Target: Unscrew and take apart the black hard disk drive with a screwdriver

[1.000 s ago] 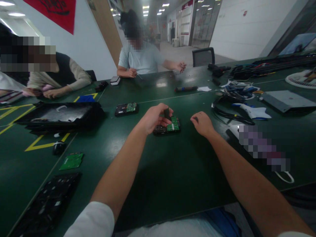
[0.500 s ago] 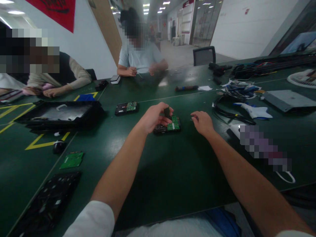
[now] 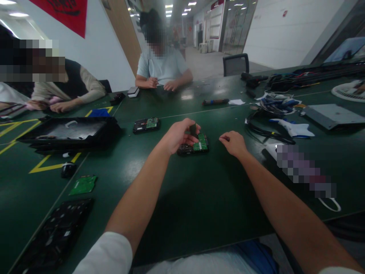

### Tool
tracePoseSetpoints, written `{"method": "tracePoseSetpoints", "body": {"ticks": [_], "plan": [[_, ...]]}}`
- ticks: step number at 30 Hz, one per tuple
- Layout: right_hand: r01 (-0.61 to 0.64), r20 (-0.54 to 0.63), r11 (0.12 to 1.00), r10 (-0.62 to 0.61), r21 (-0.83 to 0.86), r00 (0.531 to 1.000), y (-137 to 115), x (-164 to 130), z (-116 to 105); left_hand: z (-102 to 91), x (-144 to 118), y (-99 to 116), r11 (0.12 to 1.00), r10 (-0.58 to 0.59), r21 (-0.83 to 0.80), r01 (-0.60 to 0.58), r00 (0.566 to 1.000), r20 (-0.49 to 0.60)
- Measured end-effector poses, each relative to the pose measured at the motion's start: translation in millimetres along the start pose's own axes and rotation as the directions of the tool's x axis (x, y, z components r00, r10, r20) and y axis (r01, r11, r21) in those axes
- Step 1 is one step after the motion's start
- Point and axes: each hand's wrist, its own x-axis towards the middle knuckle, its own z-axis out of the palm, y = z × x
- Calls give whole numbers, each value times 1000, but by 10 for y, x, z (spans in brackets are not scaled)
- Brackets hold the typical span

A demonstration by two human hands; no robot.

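My left hand (image 3: 184, 135) is over a black hard drive (image 3: 186, 149) with a green circuit board (image 3: 202, 142) on its upper side. Its thumb and fingers close around a short, dark, upright piece (image 3: 193, 129) whose kind I cannot make out. Some of the fingers cover part of the drive. To the right of the drive, apart from it, my right hand (image 3: 233, 143) has its thumb and index fingertip pinched together just above the table. Whatever sits in that pinch is hidden or too small to name. A second hard drive (image 3: 146, 125) lies farther back, left of my left hand.
At left are black trays (image 3: 71, 131), a loose green circuit board (image 3: 83, 185) and a black panel (image 3: 54, 232). Cables (image 3: 265, 127), a grey metal box (image 3: 333, 115) and a dark-handled tool (image 3: 216, 102) lie right and behind. Two people sit across the table (image 3: 182, 198).
My right thumb and index finger have come together from slightly apart. My left hand and the hard drive stay in place. The person opposite has lowered a hand to the table.
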Motion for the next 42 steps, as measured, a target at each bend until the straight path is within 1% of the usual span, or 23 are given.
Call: {"method": "tracePoseSetpoints", "body": {"ticks": [4, 7, 9, 11, 13, 15, 19, 21, 23, 25, 29, 32, 35, 39, 42], "plan": [[13, 9, 1000, -13, -2, 1000, -12, 10, 7, 0, -5, 4, 1000, -3, 4, 3, 1000, 2], [11, -36, 1000, -11, 1, 999, -28, 8, -11, -4, -11, 5, 1000, -1, 6, 1, 1000, 1], [-46, -94, 998, 49, 32, 994, -24, 5, -42, -7, -11, 6, 1000, 0, 4, 0, 1000, 3], [-138, -120, 988, 146, 73, 982, -3, -1, -80, -9, -9, 6, 1000, -1, 6, 1, 1000, 6], [-205, -106, 976, 213, 76, 971, 24, -10, -113, -8, -5, 6, 1000, -4, 10, 4, 1000, 7], [-230, -81, 972, 233, 46, 969, 41, -18, -135, -7, -1, 5, 1000, -6, 12, 6, 1000, 4], [-212, -9, 977, 212, -28, 977, 34, -22, -153, -5, 5, 0, 1000, -3, 3, 3, 1000, 0], [-221, 3, 974, 221, -53, 975, 29, -19, -153, -7, 8, -4, 1000, 0, 0, 0, 1000, 1], [-237, -3, 970, 238, -52, 971, 31, -22, -146, -10, 10, -8, 1000, 1, -3, -1, 1000, 4], [-242, -13, 970, 242, -12, 970, 38, -32, -133, -13, 10, -8, 1000, 2, -7, -2, 1000, 7], [-199, -20, 977, 201, 77, 979, 37, -54, -113, -15, -5, 5, 1000, 11, 3, -11, 1000, -7], [-157, -17, 987, 158, 37, 987, 30, -55, -122, -11, -20, 19, 999, 28, 34, -27, 999, -30], [-154, -21, 988, 154, -1, 988, 25, -49, -139, -6, -32, 32, 996, 58, 64, -55, 997, -49], [-161, -15, 987, 161, 2, 987, -4, -48, -160, -11, -39, 48, 982, 130, 144, -118, 989, -75], [-129, -37, 991, 130, 25, 991, -61, -56, -179, -23, -37, 50, 980, 131, 158, -119, 989, -69]]}}
